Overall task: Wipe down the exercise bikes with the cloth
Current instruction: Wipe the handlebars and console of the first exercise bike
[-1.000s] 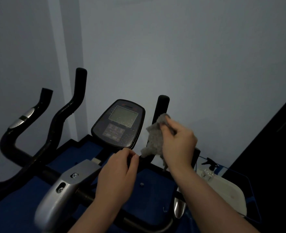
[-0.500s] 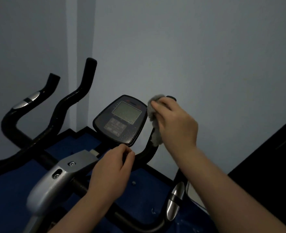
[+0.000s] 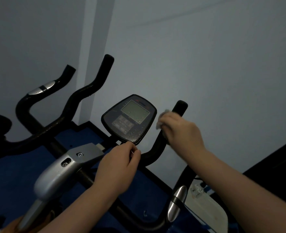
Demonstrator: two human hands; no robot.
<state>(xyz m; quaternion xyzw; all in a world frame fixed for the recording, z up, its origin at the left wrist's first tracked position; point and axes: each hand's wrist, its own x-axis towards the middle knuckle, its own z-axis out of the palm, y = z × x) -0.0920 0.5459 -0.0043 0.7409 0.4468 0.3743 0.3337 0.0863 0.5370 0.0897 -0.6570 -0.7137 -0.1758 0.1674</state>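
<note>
An exercise bike fills the lower view: a black console [image 3: 129,119] with a grey screen and droplets on its face, and black curved handlebars. My right hand [image 3: 181,130] is wrapped around the right handlebar [image 3: 180,106] just below its tip, pressing a grey cloth [image 3: 161,119] against the bar; only a bit of cloth shows past my fingers. My left hand [image 3: 118,167] grips the bar under the console's lower edge. The left handlebar [image 3: 88,88] rises free.
A silver stem cover [image 3: 61,172] sits left of my left hand. A second pair of black bars with a silver grip pad [image 3: 41,88] stands at far left. A white object [image 3: 206,207] lies low right on the blue floor [image 3: 81,137]. A pale wall is close behind.
My right hand carried the cloth up onto the right handlebar and has now slid down a little, baring the bar's tip. My left hand stayed on the bar under the console.
</note>
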